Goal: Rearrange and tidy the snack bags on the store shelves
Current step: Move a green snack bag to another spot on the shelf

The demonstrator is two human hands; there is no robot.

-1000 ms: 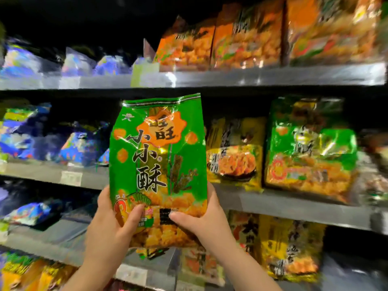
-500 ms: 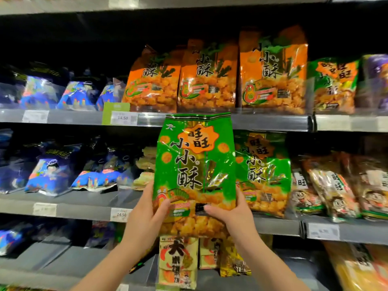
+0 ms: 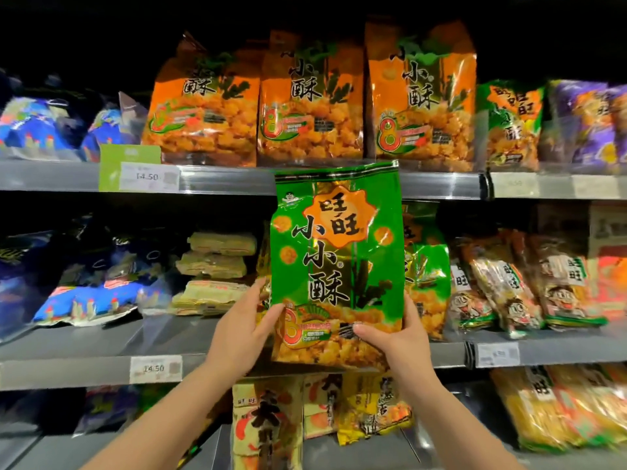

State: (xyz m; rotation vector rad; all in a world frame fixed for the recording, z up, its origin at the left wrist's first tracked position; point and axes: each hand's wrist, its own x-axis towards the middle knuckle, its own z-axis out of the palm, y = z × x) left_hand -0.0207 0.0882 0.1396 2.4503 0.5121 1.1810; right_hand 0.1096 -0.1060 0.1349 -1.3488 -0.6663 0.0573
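Observation:
I hold a green snack bag (image 3: 336,259) upright in front of the middle shelf (image 3: 101,368). My left hand (image 3: 242,330) grips its lower left edge, thumb on the front. My right hand (image 3: 397,337) grips its lower right edge, thumb across the front. Behind it on the middle shelf stands a second green bag (image 3: 425,283), partly hidden. Three orange bags (image 3: 310,106) of the same snack stand in a row on the upper shelf (image 3: 237,179) just above the held bag.
Blue bags (image 3: 91,300) and stacked pale packs (image 3: 213,273) lie left on the middle shelf. Cartoon-face bags (image 3: 509,290) lean at its right. A small green bag (image 3: 512,123) and purple bags (image 3: 590,123) stand upper right. Yellow and white packs (image 3: 268,425) fill the bottom shelf.
The held green bag has moved right and up along the shelving, from low beside yellow bags to in front of the other green bag. Both hands keep the same grip.

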